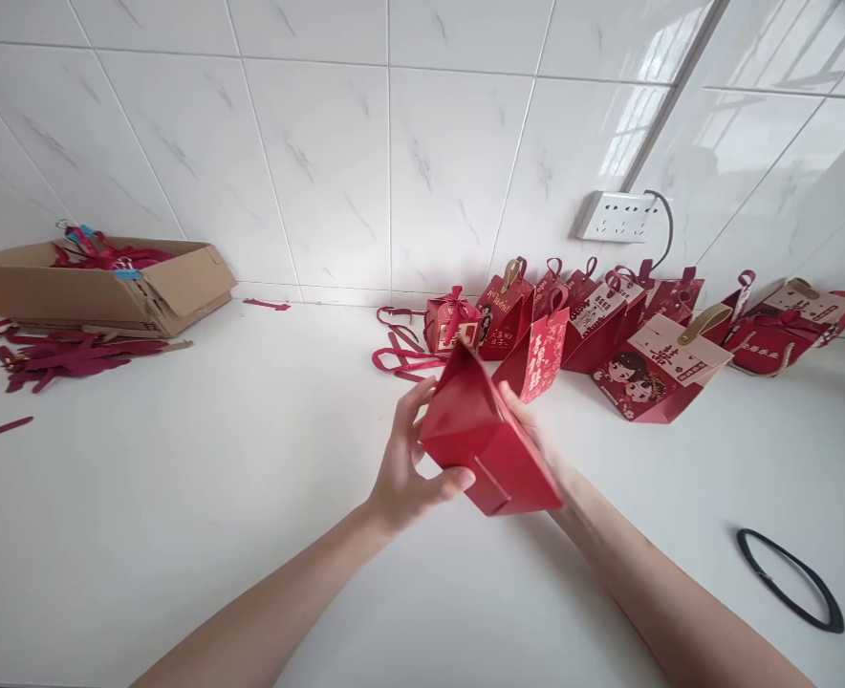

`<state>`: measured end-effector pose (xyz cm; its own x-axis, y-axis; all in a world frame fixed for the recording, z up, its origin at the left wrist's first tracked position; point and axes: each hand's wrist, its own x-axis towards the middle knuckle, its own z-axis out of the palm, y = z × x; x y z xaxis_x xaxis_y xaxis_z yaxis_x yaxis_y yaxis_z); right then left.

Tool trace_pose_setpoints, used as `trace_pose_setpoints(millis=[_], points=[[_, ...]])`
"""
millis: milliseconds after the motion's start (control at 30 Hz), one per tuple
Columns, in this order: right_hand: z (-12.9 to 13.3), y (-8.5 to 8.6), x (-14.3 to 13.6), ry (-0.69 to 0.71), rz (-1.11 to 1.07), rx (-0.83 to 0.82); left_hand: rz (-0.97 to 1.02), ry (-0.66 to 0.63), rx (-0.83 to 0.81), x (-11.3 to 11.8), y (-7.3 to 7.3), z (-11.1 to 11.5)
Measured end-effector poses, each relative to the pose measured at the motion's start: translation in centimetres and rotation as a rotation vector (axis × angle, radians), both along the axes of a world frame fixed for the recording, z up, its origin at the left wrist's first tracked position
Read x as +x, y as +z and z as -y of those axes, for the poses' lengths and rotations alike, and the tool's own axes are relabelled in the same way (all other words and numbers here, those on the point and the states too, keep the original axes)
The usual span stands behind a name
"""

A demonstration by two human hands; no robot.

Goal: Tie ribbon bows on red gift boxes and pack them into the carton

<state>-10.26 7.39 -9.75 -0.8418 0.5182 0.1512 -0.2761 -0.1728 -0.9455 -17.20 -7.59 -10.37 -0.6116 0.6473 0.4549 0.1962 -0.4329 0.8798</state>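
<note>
A red paper gift box [465, 420], folded into shape and tilted, is held above the white table between both hands. My left hand [412, 468] grips its left side, the thumb pressed on the lower face near a tucked slot and the fingers at the far edge. My right hand [537, 430] holds the box from the right; most of its fingers are hidden behind the card. Just beyond stand a small red box with a ribbon bow [453, 323] and a red box with gold lettering [543, 354].
Several finished gift boxes [662, 368] line the back right by the tiled wall. An open cardboard box [93, 296] with ribbons is at the back left, a pile of dark red strips [78, 358] before it. A black loop [791, 578] lies at right; a power socket [619, 218] is on the wall.
</note>
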Motion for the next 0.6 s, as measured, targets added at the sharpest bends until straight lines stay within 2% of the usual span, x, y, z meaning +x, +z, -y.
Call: trace_pose_setpoints(millis=[67, 167, 333, 400, 500, 600], points=[[-0.9, 0.1, 0.0, 0.008, 0.009, -0.118, -0.074, -0.011, -0.047, 0.1, 0.1, 0.0], [-2.0, 0.5, 0.2, -0.045, -0.031, -0.300, -0.193, -0.096, -0.119, 0.3, 0.1, 0.0], [-1.8, 1.8, 0.7, -0.140, -0.149, -0.279, -0.215, -0.220, -0.107, 0.4, -0.2, 0.0], [-1.5, 2.5, 1.0, -0.232, -0.119, -0.216, -0.106, -0.234, -0.074, 0.2, -0.2, 0.0], [-1.5, 3.5, 1.5, -0.339, -0.005, -0.110, 0.188, -0.191, -0.018, -0.2, 0.3, -0.3], [-1.8, 3.8, 1.9, -0.337, 0.016, -0.049, 0.527, -0.176, -0.082, -0.6, 0.9, -0.8]])
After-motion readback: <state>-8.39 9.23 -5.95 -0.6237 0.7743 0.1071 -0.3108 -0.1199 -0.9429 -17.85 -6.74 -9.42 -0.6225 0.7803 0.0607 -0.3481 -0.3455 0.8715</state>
